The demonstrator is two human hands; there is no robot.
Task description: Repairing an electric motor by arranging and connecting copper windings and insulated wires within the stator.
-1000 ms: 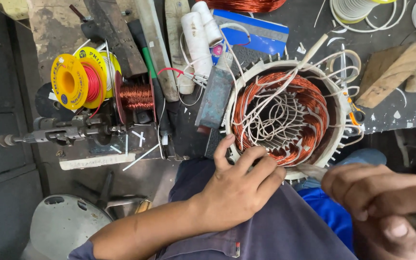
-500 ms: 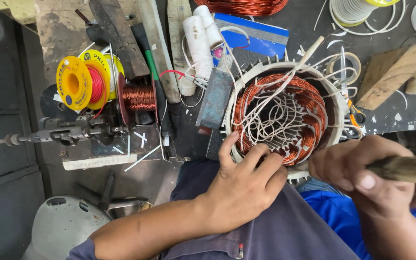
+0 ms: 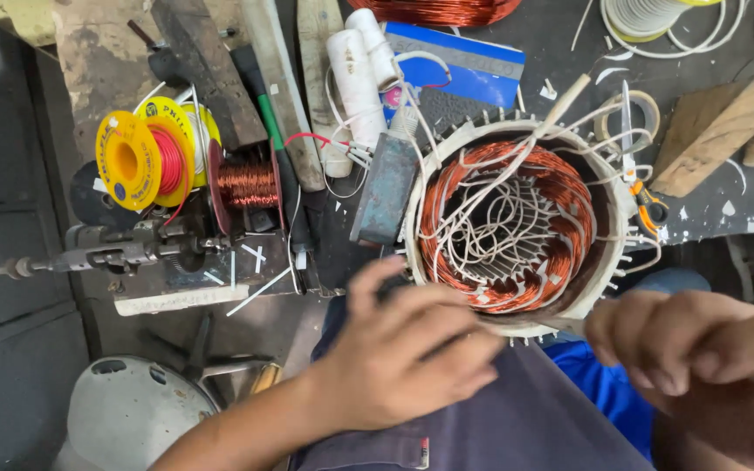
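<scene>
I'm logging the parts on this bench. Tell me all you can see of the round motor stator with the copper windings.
The stator is a pale ring of metal-looking laminations with small teeth on its outer rim. Inside runs a thick band of reddish copper coils, crossed by whitish sleeved leads. It lies open face up at the edge of the bench. The left hand rests on its near rim; the blurred right hand is close beside it.
</scene>
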